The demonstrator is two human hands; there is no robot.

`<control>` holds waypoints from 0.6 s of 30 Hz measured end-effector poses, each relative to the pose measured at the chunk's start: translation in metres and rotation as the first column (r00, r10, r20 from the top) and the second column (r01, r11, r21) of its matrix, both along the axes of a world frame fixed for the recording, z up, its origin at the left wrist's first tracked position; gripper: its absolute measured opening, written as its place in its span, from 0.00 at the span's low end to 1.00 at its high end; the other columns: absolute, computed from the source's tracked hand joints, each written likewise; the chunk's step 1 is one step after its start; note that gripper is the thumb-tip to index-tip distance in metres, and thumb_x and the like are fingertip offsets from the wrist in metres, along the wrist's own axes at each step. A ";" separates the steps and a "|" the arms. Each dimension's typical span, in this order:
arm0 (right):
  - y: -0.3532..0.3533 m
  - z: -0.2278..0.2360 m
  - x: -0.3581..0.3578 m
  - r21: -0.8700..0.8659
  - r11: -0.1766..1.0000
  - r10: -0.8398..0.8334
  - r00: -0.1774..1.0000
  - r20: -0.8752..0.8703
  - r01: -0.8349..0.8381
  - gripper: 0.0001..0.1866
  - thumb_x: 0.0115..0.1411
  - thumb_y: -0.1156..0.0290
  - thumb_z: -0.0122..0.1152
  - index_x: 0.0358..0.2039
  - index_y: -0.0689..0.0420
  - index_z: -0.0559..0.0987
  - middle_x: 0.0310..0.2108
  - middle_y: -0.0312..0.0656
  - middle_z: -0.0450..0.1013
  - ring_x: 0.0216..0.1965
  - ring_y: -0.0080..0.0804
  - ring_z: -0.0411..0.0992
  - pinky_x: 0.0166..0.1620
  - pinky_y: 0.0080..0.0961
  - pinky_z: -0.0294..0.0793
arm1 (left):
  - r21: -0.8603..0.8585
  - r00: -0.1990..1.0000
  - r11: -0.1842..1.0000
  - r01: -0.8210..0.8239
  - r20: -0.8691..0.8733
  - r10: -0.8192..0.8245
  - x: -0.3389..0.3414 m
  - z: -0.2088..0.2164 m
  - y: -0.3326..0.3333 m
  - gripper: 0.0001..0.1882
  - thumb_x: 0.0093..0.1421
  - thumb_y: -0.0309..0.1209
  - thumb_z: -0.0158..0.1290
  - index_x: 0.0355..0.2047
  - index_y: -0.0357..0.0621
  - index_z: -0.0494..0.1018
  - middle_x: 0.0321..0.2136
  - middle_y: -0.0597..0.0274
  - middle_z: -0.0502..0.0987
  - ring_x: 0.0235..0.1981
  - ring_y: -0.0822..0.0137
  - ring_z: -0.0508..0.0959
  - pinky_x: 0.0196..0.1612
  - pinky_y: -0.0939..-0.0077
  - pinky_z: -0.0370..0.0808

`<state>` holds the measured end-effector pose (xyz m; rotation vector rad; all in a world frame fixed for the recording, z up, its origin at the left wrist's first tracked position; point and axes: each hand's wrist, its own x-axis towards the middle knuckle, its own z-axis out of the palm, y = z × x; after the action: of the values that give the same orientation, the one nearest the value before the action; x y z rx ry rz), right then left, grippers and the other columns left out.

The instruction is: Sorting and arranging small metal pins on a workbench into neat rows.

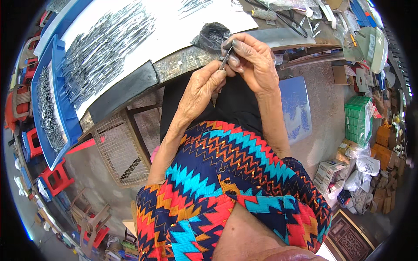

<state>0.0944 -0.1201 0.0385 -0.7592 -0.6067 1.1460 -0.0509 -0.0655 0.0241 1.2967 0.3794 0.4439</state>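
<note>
My left hand [202,87] pinches the lower end of a short, slender dark stick-like piece [225,60] between thumb and fingers. At its upper end, the fingertips of my right hand [257,58] close on the same piece; their tips look grey and smudged. It slants upward to the right, held just off the bench's front edge. What it is exactly is too small to tell. Just behind my hands, a crumpled black plastic bag [210,35] lies on the bench. Many thin, dark, shiny strips [109,48] are spread over a white sheet [167,41] to the left.
A blue tray [72,111] of small dark pieces stands at the bench's left end. A worn wooden edge [183,64] runs before me. Right of my arm is a blue stool top [296,108]; farther right, a green crate [358,119]. A dark cable [285,19] lies at the back.
</note>
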 end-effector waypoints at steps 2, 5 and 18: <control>0.000 0.000 0.000 -0.008 1.000 -0.004 1.000 0.023 0.004 0.09 0.57 0.72 0.53 0.33 0.65 0.73 0.18 0.35 0.65 0.18 0.19 0.61 0.21 0.13 0.58 | -0.016 1.000 1.000 0.019 0.001 -0.019 0.000 0.000 0.000 0.14 0.62 0.37 0.41 0.34 0.37 0.68 0.17 0.74 0.57 0.19 0.82 0.54 0.21 0.87 0.52; 0.000 -0.001 0.000 -0.006 1.000 -0.009 1.000 0.027 0.009 0.09 0.57 0.72 0.53 0.33 0.65 0.73 0.17 0.34 0.65 0.18 0.18 0.61 0.21 0.12 0.58 | -0.101 0.999 0.994 0.028 0.040 -0.024 0.001 -0.002 0.000 0.14 0.62 0.38 0.42 0.33 0.39 0.69 0.16 0.75 0.58 0.18 0.81 0.57 0.20 0.87 0.54; -0.004 -0.009 -0.002 -0.071 0.991 -0.092 0.966 0.244 0.112 0.09 0.58 0.70 0.52 0.32 0.64 0.74 0.17 0.32 0.66 0.16 0.13 0.60 0.18 0.08 0.56 | -0.287 0.993 0.951 0.112 0.073 -0.095 -0.001 -0.003 -0.001 0.14 0.62 0.37 0.42 0.33 0.38 0.68 0.15 0.75 0.56 0.16 0.83 0.53 0.19 0.88 0.50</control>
<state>0.0924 -0.1246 0.0295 -0.9997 -0.7157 0.9968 -0.0515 -0.0664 0.0210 1.0097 0.3129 0.3222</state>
